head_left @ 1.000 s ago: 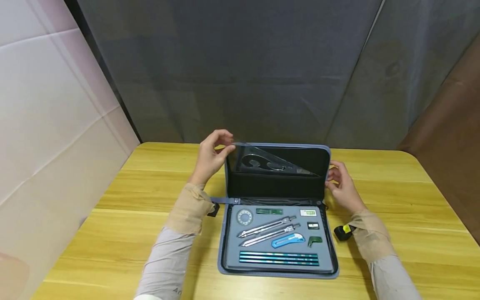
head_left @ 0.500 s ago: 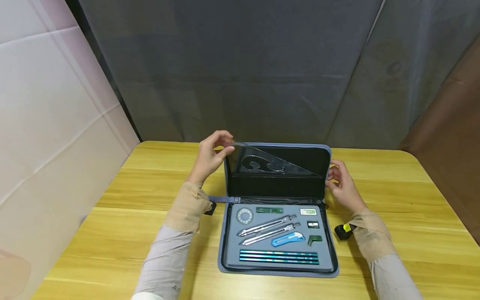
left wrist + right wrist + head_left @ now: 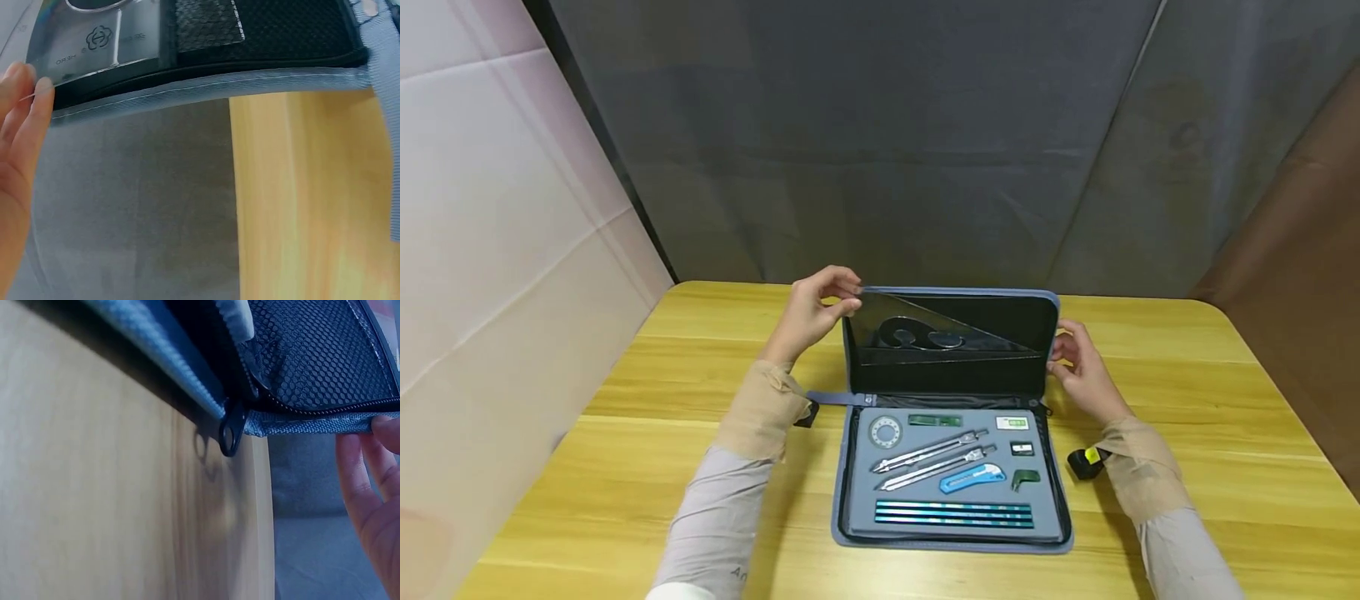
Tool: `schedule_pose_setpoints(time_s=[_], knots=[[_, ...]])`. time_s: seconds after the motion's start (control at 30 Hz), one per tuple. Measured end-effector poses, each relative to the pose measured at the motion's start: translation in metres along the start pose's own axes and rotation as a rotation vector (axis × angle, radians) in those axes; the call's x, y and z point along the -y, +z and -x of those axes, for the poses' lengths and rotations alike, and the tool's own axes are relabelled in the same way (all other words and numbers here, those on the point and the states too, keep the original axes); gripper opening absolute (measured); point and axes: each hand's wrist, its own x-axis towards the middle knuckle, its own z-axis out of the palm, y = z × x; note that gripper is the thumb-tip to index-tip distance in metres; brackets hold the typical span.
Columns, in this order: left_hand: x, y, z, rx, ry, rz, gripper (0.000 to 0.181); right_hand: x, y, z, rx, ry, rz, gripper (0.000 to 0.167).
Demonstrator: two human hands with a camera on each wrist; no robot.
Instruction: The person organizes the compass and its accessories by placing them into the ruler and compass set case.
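Observation:
My left hand [image 3: 816, 307] pinches the upper left corner of a clear plastic set square [image 3: 973, 344] with curved cutouts. In the head view the set square stands before the black inside of a raised case lid [image 3: 951, 379]. Its long lower edge shows against the mesh. In the left wrist view my left fingers [image 3: 39, 106] grip the thin sheet beside the lid's blue-grey edge. My right hand [image 3: 1081, 371] holds the lid's right edge, thumb inside and fingers behind, as the right wrist view shows.
The case base [image 3: 955, 547] holds a grey tray with two compasses [image 3: 928, 451], a blue cutter [image 3: 972, 478], several dark pencils [image 3: 953, 514], a round protractor [image 3: 885, 432], an eraser [image 3: 1012, 422] and a sharpener [image 3: 1022, 448]. A zip pull [image 3: 231, 434] hangs at the hinge. The wooden table [image 3: 700, 367] lies beneath.
My left hand has shifted slightly left and down with the set square. The set square's lower edge now shows in front of the lid's mesh. My right hand stays at the lid.

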Motion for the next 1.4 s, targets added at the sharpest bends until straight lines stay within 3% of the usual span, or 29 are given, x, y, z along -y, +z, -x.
schedule_pose_setpoints(time_s=[0.13, 0.33, 0.43, 0.57, 0.67, 0.83, 0.93, 1.2, 1.4], knots=[[-0.001, -0.005, -0.002, 0.022, -0.008, -0.017, 0.023, 0.007, 0.001, 0.001, 0.008, 0.020, 0.020, 0.050], [0.015, -0.011, -0.006, 0.058, -0.021, -0.023, 0.024, 0.008, 0.001, 0.001, 0.013, 0.027, 0.019, 0.050], [0.012, -0.012, -0.007, 0.077, -0.030, -0.026, 0.024, 0.009, 0.001, 0.001, 0.016, 0.017, 0.029, 0.049], [0.009, -0.005, -0.010, 0.122, 0.001, -0.035, 0.023, -0.007, 0.001, 0.000, 0.015, 0.014, 0.052, 0.052], [0.016, 0.002, -0.011, 0.133, 0.044, -0.044, 0.022, -0.022, 0.000, -0.002, 0.015, 0.018, 0.056, 0.055], [0.017, 0.011, -0.009, 0.109, 0.060, -0.073, 0.023, -0.019, 0.001, -0.001, 0.012, 0.003, 0.055, 0.054], [0.019, 0.017, -0.007, 0.125, 0.066, -0.086, 0.024, -0.010, 0.002, 0.000, 0.001, -0.013, 0.039, 0.052], [0.027, 0.022, 0.009, 0.126, -0.032, -0.090, 0.021, 0.010, 0.005, 0.002, 0.000, -0.009, 0.047, 0.050], [0.030, 0.022, 0.018, 0.109, -0.048, -0.085, 0.022, 0.009, 0.004, 0.001, -0.002, -0.010, 0.032, 0.051]])
